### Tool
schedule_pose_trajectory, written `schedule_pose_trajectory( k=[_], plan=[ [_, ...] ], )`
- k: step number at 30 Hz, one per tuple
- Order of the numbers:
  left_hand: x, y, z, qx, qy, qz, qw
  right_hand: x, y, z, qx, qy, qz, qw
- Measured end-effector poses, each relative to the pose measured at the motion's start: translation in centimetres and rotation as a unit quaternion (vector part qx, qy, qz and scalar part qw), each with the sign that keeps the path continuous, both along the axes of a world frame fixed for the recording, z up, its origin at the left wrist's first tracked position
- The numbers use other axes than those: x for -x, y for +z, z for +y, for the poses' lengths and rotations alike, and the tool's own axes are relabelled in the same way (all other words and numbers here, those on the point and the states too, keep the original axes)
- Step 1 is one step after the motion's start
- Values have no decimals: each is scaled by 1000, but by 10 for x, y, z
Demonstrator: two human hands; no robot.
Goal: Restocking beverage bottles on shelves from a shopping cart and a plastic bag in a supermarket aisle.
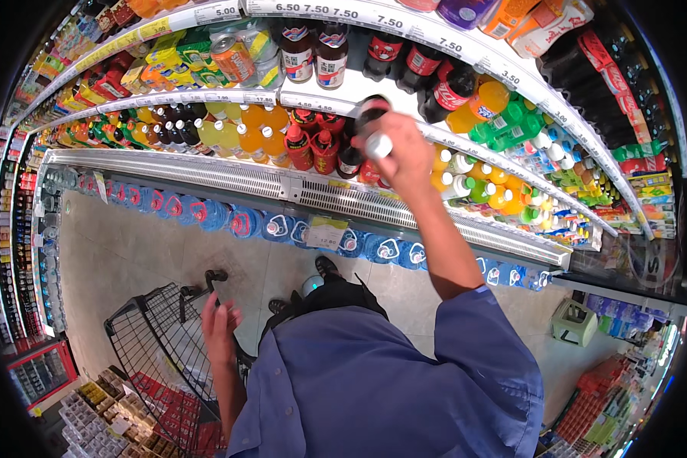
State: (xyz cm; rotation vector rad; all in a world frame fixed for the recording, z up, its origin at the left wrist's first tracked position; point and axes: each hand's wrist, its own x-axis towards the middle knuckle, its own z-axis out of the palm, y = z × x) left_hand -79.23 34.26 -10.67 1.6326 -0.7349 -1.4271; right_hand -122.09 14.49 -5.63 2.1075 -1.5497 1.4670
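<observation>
My right hand [406, 149] is closed round a dark soda bottle [370, 116] with a white cap, in front of the drinks shelf. The bottle tilts, its cap toward me, and my fingers hide part of it. Close by on the white shelf stand dark bottles with white labels [330, 61] and dark bottles with red labels [420, 65]. Below my right hand is a row of small red bottles [324, 149]. My left hand [220, 324] hangs beside the black shopping cart [149, 336], fingers loosely bent and apart, apparently holding nothing.
Large blue-tinted water jugs [240, 221] line the floor under the metal grille [244, 177]. A pale green stool [575, 322] stands on the right. Stacked packaged goods [103, 416] sit behind the cart, and red packs [595, 389] at the lower right.
</observation>
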Motion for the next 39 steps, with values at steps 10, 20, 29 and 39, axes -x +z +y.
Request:
schedule_pose_trajectory(
  k=[10,20,29,39],
  plan=[
    [136,34,-95,-122,-65,472,871,-111,-9,110,-113,312,68,941],
    [86,-1,-74,-172,48,488,854,-4,-2,62,-294,48,-165,940],
    [55,0,-43,-144,110,497,849,164,-12,-42,-17,-293,-59,954],
    [48,3,-19,-125,124,502,847,188,-10,-94,-247,-347,-154,891]
  ],
)
